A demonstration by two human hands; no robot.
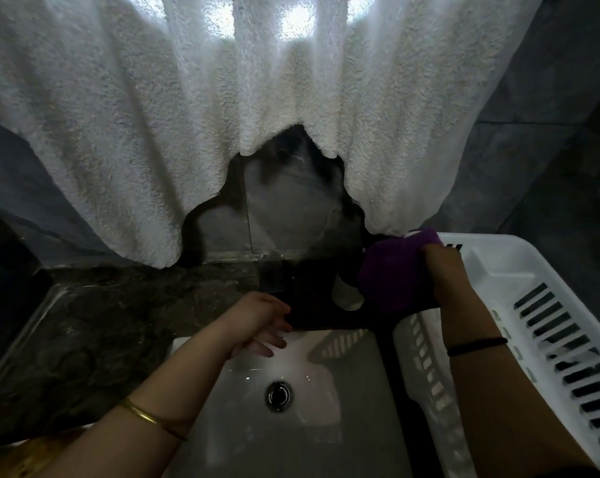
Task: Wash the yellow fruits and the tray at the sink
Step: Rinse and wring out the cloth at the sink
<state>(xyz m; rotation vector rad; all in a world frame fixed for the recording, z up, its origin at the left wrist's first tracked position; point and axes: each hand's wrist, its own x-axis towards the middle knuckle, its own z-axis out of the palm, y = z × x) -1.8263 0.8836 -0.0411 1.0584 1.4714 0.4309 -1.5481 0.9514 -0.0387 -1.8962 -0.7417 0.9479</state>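
A white sink (343, 408) with a round metal drain (278, 396) fills the lower middle. My left hand (262, 324) hovers over the sink's back rim, fingers relaxed, next to a dark tap that is hard to make out. My right hand (441, 274) grips a purple cloth (391, 274) above the counter, behind the sink's right corner. A white slotted plastic tray (533, 305) sits at the right, under my right forearm. No yellow fruits are in view.
A white fluffy towel (222, 115) hangs across the wall above the sink. Dark marble counter (102, 332) extends to the left. A small white object (347, 293) stands behind the sink near the cloth. Dark tiled wall (550, 150) is at the right.
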